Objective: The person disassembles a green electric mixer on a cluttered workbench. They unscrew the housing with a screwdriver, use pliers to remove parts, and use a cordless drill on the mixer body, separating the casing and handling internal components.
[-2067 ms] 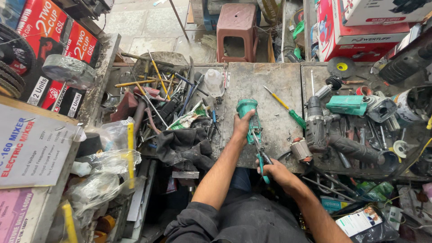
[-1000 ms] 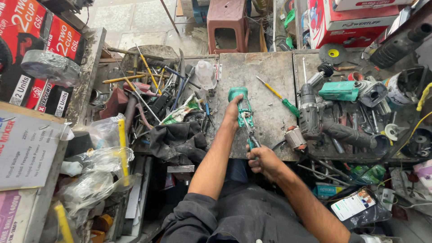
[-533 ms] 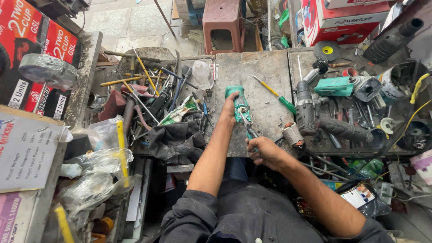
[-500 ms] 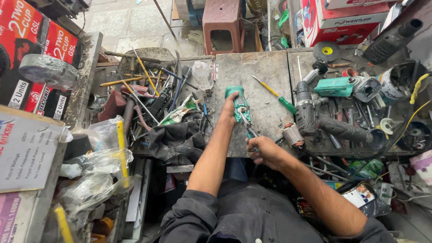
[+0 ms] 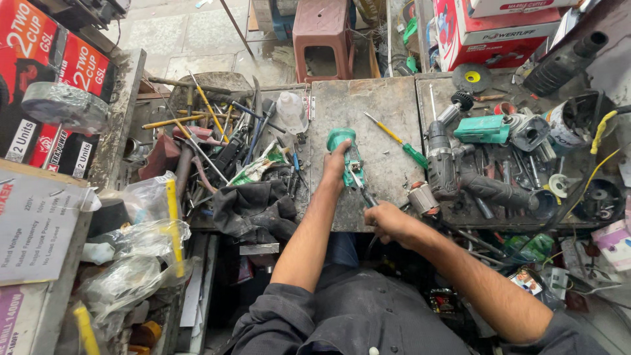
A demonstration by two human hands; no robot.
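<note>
My left hand [image 5: 336, 165] is clenched around the teal power tool body [image 5: 347, 158], pinning it flat on the worktop [image 5: 388, 105]. My right hand [image 5: 388, 220] sits just nearer to me than that grip, closed on the handle of a screwdriver [image 5: 363, 190] whose shaft runs up and away to meet the tool's side. Compared with two seconds ago, the right hand has drawn slightly back toward my body while the left has not shifted on the tool; the tip looks still seated, so I judge I am mid-turn on a fastener, not done with it. Beyond the left grip and to its right lies a green-handled screwdriver [image 5: 397, 139], well apart. Further right rests a grey drill [image 5: 442, 161]. Left of the grip, a black cloth [image 5: 253, 207] is bunched against loose tools.
</note>
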